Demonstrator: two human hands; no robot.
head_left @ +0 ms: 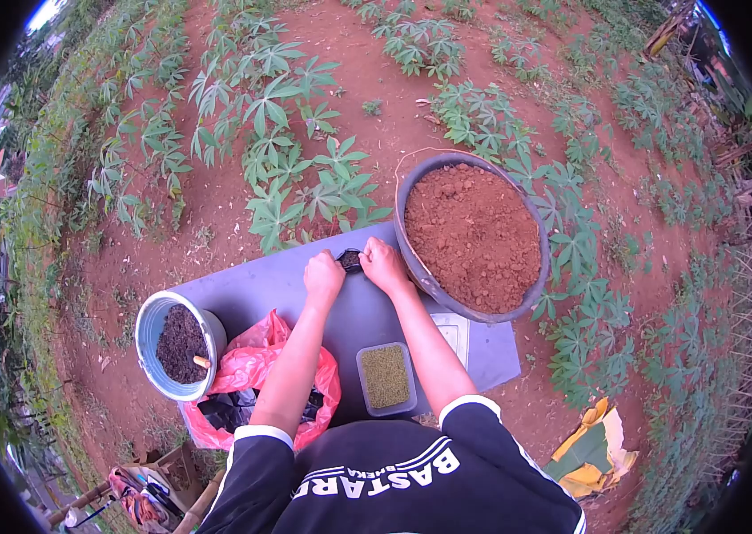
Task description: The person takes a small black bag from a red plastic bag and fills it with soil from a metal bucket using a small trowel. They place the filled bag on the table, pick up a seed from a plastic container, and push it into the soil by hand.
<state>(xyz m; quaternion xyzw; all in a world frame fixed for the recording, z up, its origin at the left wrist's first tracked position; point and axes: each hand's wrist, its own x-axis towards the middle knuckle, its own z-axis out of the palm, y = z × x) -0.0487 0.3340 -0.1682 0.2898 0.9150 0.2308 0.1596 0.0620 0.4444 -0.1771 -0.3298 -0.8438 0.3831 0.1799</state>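
Note:
A small black bag or pot [351, 261] with dark soil inside sits at the far edge of the grey table [362, 316]. My left hand [324, 278] has its fingers closed on the left rim of this pot. On the other side, my right hand [383, 265] pinches the right rim. The large dark basin [404, 233] of reddish soil [474, 236] stands just right of my right hand. Nearer to me, between my forearms, lies a clear square container [386, 379] of greenish grains.
A light blue bucket [152, 356] with dark soil stands at the left. Beside it a pink plastic bag [327, 378] holds black plastic. A white-framed flat item [453, 336] lies partly under my right forearm. Leafy plants [331, 182] grow beyond the table.

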